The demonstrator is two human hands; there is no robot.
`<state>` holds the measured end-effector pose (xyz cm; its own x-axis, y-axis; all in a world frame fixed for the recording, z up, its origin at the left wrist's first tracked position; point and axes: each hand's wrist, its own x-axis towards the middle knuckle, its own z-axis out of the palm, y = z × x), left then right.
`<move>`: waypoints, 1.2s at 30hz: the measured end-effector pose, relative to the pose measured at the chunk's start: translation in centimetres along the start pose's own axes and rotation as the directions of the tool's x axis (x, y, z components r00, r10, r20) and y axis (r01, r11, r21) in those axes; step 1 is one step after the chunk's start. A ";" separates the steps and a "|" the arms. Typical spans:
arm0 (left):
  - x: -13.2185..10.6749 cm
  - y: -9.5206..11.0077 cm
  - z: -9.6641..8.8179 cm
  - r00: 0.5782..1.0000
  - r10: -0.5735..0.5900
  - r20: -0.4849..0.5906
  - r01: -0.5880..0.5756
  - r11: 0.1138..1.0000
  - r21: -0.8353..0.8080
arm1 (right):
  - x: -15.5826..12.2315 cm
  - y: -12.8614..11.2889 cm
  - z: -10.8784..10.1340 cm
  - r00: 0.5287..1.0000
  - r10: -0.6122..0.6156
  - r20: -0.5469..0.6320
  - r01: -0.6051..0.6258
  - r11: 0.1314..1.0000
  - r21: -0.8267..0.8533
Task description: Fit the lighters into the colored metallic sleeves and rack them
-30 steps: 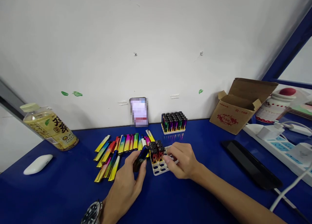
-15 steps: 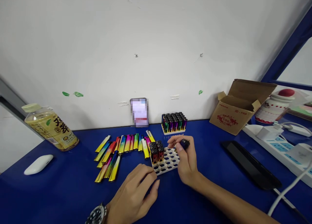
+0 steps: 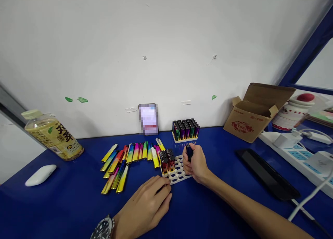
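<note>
**Head view: right hand grips a dark lighter over the white tray**

Head camera looks down on a blue counter [image 3: 65, 204] set against a white wall. At the far right stands an open cardboard box [image 3: 256, 111], with a flat black slab [image 3: 267, 178] lying near the counter's right edge. A tea bottle [image 3: 53, 135] lies tilted at far left. Between them, a fan of rainbow and gold lighters [image 3: 130, 159] lies flat, just left of the white tray [image 3: 178, 171], a grid of oval holes with a small cluster of upright lighters in its left rear corner. A filled tray [image 3: 185, 130] stands behind it, near the wall.

The right hand [image 3: 196, 162] is closed around a dark lighter [image 3: 189, 151], held upright above the tray's right rear part. The left hand [image 3: 147, 206], wearing a watch [image 3: 102, 228], rests curled on the counter with fingertips touching the tray's near left corner, holding nothing that shows. Bare counter lies open in front and to the near left.
</note>
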<state>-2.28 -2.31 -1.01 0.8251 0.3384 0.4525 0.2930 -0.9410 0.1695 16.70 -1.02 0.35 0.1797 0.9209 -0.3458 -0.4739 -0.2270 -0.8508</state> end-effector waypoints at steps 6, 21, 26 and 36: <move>-0.1 -0.4 0.0 0.985 -0.076 -0.157 0.077 0.997 0.001 | 0.1 0.0 0.0 0.999 0.047 0.023 -0.046 0.999 -0.023; -1.2 -2.6 1.5 0.965 -0.247 -0.088 0.262 0.907 0.330 | 0.0 1.7 -1.7 0.709 -0.596 0.378 0.701 0.652 -0.287; -0.7 -2.1 0.9 0.935 -0.316 -0.163 0.352 0.890 0.290 | -1.2 0.3 -2.1 0.223 -0.672 0.706 0.943 -0.034 -0.331; -0.7 -2.0 1.2 0.882 -0.448 -0.148 0.470 0.803 0.366 | -1.1 1.4 -1.7 0.118 -0.655 0.747 0.937 -0.175 -0.302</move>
<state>-2.85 -0.62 -2.66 0.5245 0.7209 0.4529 0.7998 -0.5996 0.0281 17.37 -2.89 -1.12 -0.3121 0.4936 0.8118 0.5114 0.8074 -0.2943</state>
